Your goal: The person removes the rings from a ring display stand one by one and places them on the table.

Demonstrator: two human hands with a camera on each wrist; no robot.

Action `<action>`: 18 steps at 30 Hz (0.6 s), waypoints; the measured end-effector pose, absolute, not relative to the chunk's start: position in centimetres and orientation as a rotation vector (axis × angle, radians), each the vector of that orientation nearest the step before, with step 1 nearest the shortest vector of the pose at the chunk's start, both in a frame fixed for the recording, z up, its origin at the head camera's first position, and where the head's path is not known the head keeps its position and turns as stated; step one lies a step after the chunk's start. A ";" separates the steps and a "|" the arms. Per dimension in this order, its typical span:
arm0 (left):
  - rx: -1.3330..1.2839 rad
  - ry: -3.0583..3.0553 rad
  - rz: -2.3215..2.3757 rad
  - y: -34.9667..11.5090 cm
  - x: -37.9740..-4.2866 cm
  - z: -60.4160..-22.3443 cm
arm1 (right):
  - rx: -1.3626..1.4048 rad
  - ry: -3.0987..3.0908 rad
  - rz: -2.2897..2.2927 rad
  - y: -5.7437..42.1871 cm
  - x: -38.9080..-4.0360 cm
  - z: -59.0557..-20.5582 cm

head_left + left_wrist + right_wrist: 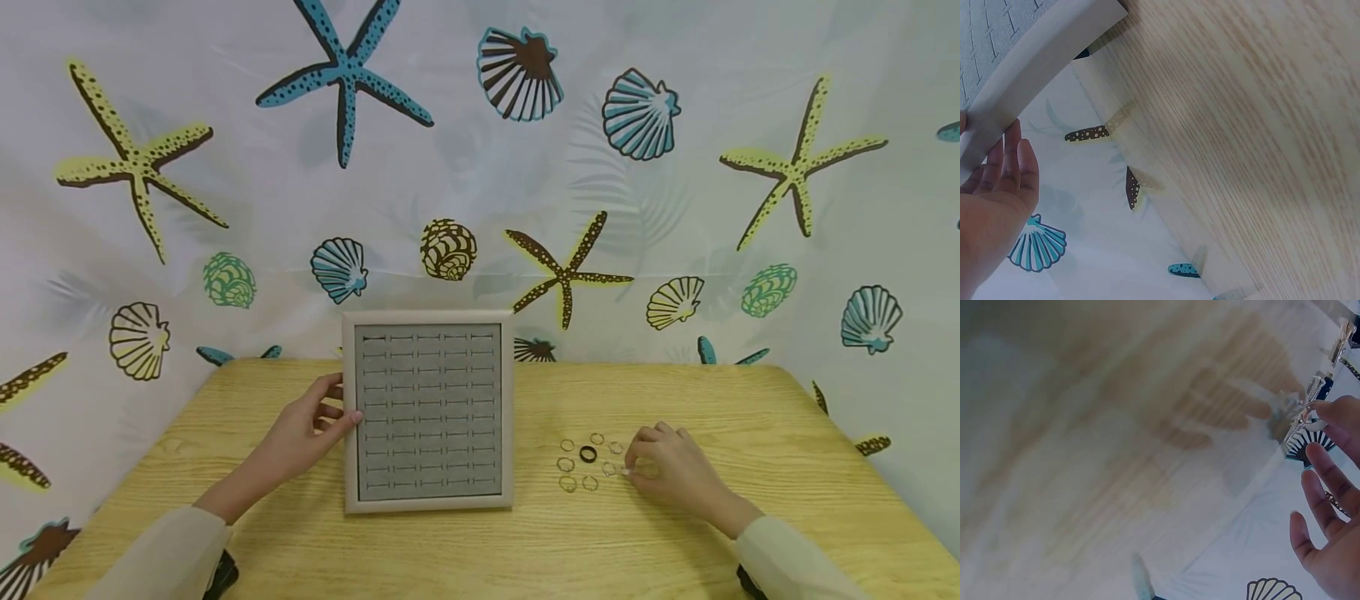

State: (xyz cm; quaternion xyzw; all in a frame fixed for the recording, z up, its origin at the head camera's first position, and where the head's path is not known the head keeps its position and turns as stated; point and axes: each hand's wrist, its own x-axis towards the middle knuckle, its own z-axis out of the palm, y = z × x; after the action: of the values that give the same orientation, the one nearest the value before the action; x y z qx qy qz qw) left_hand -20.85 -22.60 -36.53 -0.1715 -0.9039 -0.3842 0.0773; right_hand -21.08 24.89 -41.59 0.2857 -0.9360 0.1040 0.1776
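An upright ring display board (pixel 428 412), with a pale frame and grey slotted padding, stands on the table. My left hand (pixel 311 425) grips its left side, thumb on the front and fingers behind; the left wrist view shows those fingers (pixel 1011 164) under the frame. Several rings lie loose to the right of the board, among them a black ring (pixel 588 454) and a gold ring (pixel 567 483). At their right edge my right hand (pixel 675 471) pinches a small silver ring (pixel 1307 417) between thumb and fingertip. Its other fingers are spread, loosely bent.
The light wood table (pixel 420 558) reaches back to a white cloth backdrop (pixel 465 167) printed with starfish and shells. Its rounded far corners show behind the board and the rings.
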 end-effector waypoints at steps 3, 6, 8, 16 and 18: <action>-0.511 -2.712 -1.148 -22.6 -20.8 -36.5 | 0.819 -2.666 0.284 25.0 -21.2 -41.7; -0.511 -2.716 -1.151 -22.6 -20.8 -36.5 | 0.834 -2.691 0.283 25.1 -21.2 -41.7; -0.512 -2.718 -1.149 -22.6 -20.8 -36.5 | 0.843 -2.714 0.290 25.2 -21.2 -41.7; -0.517 -2.714 -1.139 -22.5 -20.9 -36.6 | 0.867 -2.761 0.283 25.3 -21.2 -41.6; -0.517 -2.716 -1.141 -22.5 -20.9 -36.6 | 0.873 -2.761 0.291 25.4 -21.2 -41.7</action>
State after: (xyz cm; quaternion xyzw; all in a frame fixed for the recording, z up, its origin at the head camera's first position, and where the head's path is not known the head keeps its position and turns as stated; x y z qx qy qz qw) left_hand -20.91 -22.50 -36.57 -0.1725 -0.9055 -0.3804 0.0753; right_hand -21.23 25.39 -41.65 0.2979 -0.9424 0.0994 0.1153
